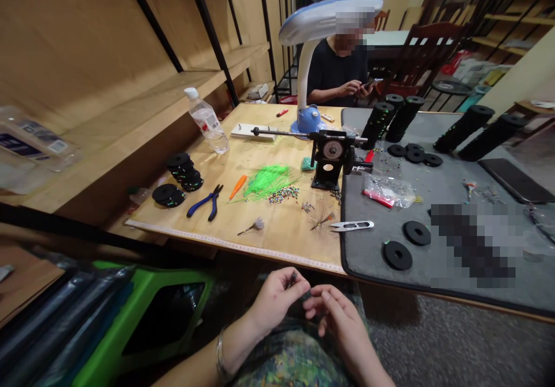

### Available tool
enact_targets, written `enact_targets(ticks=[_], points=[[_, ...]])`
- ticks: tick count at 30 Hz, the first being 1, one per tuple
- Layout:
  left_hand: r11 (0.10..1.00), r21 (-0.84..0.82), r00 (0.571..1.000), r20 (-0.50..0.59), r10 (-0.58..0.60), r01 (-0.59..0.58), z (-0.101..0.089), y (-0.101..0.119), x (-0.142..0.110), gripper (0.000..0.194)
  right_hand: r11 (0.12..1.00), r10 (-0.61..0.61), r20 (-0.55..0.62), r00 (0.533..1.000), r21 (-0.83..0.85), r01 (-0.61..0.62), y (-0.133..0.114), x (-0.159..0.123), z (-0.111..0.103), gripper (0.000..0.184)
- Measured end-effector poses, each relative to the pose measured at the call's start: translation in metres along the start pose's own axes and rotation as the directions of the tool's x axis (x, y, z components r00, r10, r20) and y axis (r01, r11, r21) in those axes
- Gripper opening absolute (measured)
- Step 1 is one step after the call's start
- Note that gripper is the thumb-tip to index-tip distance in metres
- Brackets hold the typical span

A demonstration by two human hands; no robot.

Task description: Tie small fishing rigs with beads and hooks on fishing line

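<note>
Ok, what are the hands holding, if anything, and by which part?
Can't tell: the left hand and right hand are curled close together, but anything in them is too small and blurred.

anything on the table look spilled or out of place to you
Slightly, yes: tiny loose beads lie scattered over the grey mat near the black cylinders, spread out rather than gathered, so they may have spilled. The colourful beads by the green strands are loose too, but heaped together, so they look less odd.
</note>
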State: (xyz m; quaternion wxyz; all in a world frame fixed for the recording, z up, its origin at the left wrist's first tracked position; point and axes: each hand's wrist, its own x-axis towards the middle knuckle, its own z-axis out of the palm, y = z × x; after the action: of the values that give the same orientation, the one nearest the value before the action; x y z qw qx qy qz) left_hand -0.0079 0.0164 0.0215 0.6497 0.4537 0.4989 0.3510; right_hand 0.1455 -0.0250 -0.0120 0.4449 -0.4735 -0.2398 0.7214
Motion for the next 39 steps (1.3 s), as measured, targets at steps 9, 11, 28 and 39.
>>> enact_targets(ticks=[9,11,28,39], points=[[0.996,0.08,1.0,-0.004,0.024,-0.024,0.001,0.006,-0.006,0.031,0.931,-0.291,-0.041,0.956,-0.242,0.273,-0.026,-0.008,0.001,0.041],[0.988,0.135,0.997,-0.001,0.073,-0.073,0.003,0.01,-0.009,0.028,0.924,-0.302,0.027,0.953,-0.236,0.3,-0.029,-0.01,0.007,0.04],[0.741,0.592,0.923,0.016,0.383,-0.318,-0.007,0.028,0.009,0.024,0.842,-0.357,0.04,0.933,-0.419,0.34,-0.016,0.009,0.004,0.039],[0.168,0.968,0.893,0.098,0.439,-0.188,-0.028,0.072,0.077,0.019,0.966,-0.26,-0.165,0.951,-0.054,0.255,0.003,0.019,-0.014,0.055]])
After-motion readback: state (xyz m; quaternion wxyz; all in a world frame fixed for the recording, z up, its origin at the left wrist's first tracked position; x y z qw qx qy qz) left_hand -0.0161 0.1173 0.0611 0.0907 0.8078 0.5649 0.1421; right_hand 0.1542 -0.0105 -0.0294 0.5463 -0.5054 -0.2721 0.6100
